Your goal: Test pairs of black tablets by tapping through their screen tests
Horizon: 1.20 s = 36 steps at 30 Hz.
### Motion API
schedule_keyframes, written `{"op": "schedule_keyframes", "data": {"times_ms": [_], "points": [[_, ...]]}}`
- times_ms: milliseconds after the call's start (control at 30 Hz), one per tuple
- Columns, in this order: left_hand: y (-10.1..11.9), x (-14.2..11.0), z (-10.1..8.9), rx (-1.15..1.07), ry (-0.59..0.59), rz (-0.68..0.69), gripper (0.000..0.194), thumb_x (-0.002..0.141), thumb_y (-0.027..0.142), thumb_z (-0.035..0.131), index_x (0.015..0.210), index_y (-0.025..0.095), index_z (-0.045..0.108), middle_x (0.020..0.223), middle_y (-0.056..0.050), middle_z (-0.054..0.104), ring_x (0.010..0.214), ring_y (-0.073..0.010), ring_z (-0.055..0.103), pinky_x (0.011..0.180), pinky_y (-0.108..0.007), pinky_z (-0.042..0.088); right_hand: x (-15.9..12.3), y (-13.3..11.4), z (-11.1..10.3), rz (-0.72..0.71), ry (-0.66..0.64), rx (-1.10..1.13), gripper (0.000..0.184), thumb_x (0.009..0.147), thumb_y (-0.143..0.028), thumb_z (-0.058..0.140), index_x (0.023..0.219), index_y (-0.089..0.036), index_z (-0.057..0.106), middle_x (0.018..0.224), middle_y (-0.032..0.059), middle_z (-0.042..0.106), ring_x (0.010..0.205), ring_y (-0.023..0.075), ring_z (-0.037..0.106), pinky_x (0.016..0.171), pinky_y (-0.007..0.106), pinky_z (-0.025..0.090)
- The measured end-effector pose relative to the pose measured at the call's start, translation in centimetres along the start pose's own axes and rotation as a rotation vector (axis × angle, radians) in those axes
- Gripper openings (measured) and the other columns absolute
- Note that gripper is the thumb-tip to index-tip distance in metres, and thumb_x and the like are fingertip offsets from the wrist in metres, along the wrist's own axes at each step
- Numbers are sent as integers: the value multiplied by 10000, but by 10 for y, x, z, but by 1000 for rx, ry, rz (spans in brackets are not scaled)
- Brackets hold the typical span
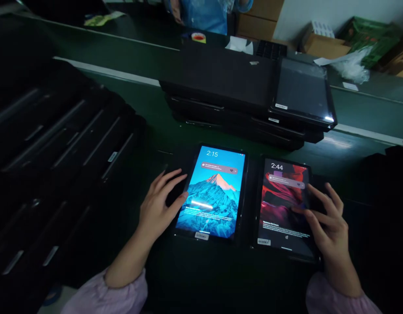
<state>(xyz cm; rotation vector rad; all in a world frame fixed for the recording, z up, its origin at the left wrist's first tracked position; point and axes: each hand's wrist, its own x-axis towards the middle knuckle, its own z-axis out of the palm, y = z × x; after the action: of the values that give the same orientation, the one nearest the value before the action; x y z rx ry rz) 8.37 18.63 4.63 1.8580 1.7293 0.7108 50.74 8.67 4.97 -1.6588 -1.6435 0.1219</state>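
Note:
Two lit tablets lie side by side on the dark work surface. The left tablet [214,196] shows a blue mountain lock screen reading 2:15, with a small label on its bottom edge. My left hand [160,200] rests at its left edge, fingers apart and thumb on the rim. The right tablet [280,213] has a dark red lock screen reading 2:44 and a label at its lower left corner. Over its right edge lies my right hand [329,218], fingers spread, with one fingertip over the screen. Neither hand is wrapped round a tablet.
Behind the tablets stands a stack of dark trays [221,78] with a dark-screened tablet [302,89] on top. Stacked dark devices [73,131] fill the left. Across the bench are a tape roll [198,38], crumpled plastic [355,65], cardboard boxes [258,19] and a person in blue [204,15].

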Motion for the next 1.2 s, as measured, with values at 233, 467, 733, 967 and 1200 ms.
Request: {"op": "schedule_keyframes", "data": {"times_ms": [233, 467, 733, 967, 1200], "points": [[5, 3, -9, 11, -174, -34, 597, 963, 562, 663, 1519, 347, 639, 1725, -94, 516, 1678, -471, 299, 1296, -738, 342, -11, 6, 3, 134, 69, -31, 498, 1093, -604, 519, 1318, -266, 808, 1672, 117, 555, 1639, 463, 336, 1299, 767, 280], [12, 46, 10, 54, -18, -39, 627, 950, 526, 672, 1519, 264, 636, 1705, -166, 487, 1557, -479, 489, 1267, -733, 386, -27, -22, -7, 239, 144, 172, 436, 1099, -554, 542, 1167, -248, 845, 1591, 117, 627, 1594, 455, 425, 1224, 726, 434], [6, 45, 7, -105, 39, 15, 459, 1011, 511, 579, 1372, 276, 738, 1616, -107, 595, 1583, -363, 489, 1350, -584, 347, -29, -23, -15, 102, 97, 48, 344, 1075, -501, 632, 961, -290, 879, 1454, 86, 723, 1500, 457, 539, 1179, 768, 455], [7, 34, -9, -40, -228, -45, 633, 1001, 632, 614, 1560, 336, 620, 1828, -74, 360, 1748, -423, 88, 1371, -736, 148, -35, -38, -21, -104, -41, 88, 224, 1051, -330, 678, 955, -354, 878, 1466, 14, 717, 1510, 432, 531, 1175, 699, 471], [0, 0, -33, -186, -428, -4, 894, 940, 755, 695, 1722, 462, 379, 1909, -21, 142, 1750, -447, 9, 1352, -752, 175, -69, -44, -22, -11, -74, 154, 244, 1038, -277, 678, 1088, -435, 857, 1475, -40, 709, 1563, 419, 471, 1205, 702, 430]]}}
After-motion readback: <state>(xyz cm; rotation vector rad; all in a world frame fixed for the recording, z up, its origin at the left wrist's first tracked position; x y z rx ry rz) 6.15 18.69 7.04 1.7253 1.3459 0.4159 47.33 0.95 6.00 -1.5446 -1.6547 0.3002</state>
